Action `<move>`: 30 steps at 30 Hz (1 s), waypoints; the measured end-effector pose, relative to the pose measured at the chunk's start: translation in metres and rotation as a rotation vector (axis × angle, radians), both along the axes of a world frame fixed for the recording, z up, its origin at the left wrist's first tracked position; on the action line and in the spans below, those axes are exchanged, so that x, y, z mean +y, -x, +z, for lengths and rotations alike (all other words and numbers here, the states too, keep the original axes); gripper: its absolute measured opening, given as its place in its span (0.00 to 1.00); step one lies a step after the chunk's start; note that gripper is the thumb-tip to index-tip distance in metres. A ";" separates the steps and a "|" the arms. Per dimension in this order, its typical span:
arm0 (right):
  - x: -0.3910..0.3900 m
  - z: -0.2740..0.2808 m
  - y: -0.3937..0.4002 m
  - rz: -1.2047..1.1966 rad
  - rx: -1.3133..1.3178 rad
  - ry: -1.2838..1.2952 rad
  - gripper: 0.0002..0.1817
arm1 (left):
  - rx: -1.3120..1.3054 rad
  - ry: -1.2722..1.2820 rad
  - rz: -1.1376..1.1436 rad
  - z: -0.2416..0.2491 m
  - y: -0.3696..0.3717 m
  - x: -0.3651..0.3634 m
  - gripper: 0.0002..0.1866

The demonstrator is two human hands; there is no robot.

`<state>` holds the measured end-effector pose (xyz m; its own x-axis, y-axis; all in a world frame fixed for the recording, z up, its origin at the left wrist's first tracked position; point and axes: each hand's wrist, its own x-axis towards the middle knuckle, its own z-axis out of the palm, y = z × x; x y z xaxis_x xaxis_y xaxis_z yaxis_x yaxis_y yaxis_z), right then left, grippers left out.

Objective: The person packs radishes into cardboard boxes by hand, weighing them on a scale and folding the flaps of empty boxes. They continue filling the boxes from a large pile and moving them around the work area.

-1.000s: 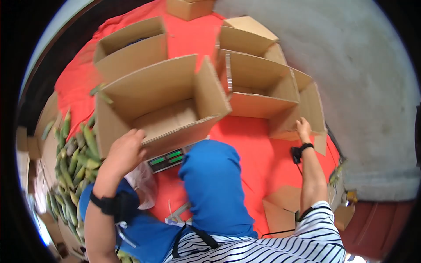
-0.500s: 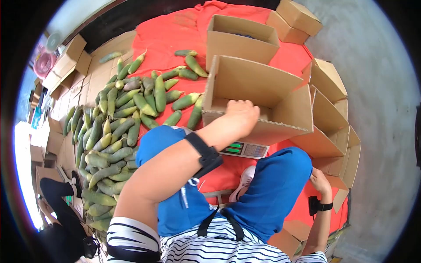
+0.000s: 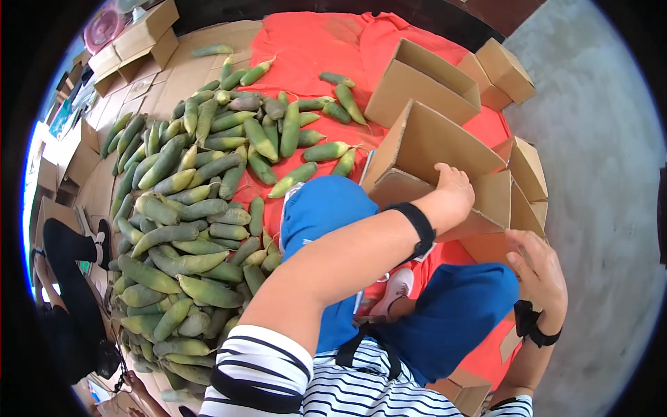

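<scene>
An open cardboard box point(image 3: 445, 142) stands in front of my knees, its inside partly visible. My left hand point(image 3: 455, 193) curls over the near rim of this box, fingers bent inward. By the near right corner of the box, my right hand point(image 3: 540, 272) is raised above my knee with its fingers apart; it holds nothing. A digital scale under the box is almost wholly hidden by my left forearm. Left of my knees lies a large pile of long green radishes point(image 3: 208, 170), several of them loose on the red cloth point(image 3: 306, 52).
Behind the box is another open carton point(image 3: 424, 87), with stacked boxes point(image 3: 504, 69) beyond it. More open cartons point(image 3: 528, 170) line the right side. A person in black point(image 3: 69, 299) sits at the far left. Grey floor point(image 3: 590, 208) extends along the right.
My right hand has come up from beside my knee toward the box's right corner. The view has shifted, and the box now sits turned at a different angle under my left hand.
</scene>
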<state>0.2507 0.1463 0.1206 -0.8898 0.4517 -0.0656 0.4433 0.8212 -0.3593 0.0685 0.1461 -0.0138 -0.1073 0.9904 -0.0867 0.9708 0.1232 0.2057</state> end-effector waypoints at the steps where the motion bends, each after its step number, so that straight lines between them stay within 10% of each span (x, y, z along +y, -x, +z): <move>1: -0.004 0.006 0.013 0.130 0.007 -0.063 0.16 | -0.015 0.051 -0.015 0.002 0.000 0.001 0.27; 12: 0.045 -0.051 0.076 0.125 0.144 -0.036 0.14 | 0.048 0.124 -0.041 -0.020 -0.010 0.024 0.35; 20: 0.088 -0.118 0.087 0.001 0.297 0.184 0.11 | 0.083 0.196 -0.066 -0.006 -0.004 0.002 0.22; 30: 0.104 -0.138 0.096 0.215 0.241 -0.255 0.09 | 0.137 0.176 0.048 -0.025 0.013 -0.008 0.17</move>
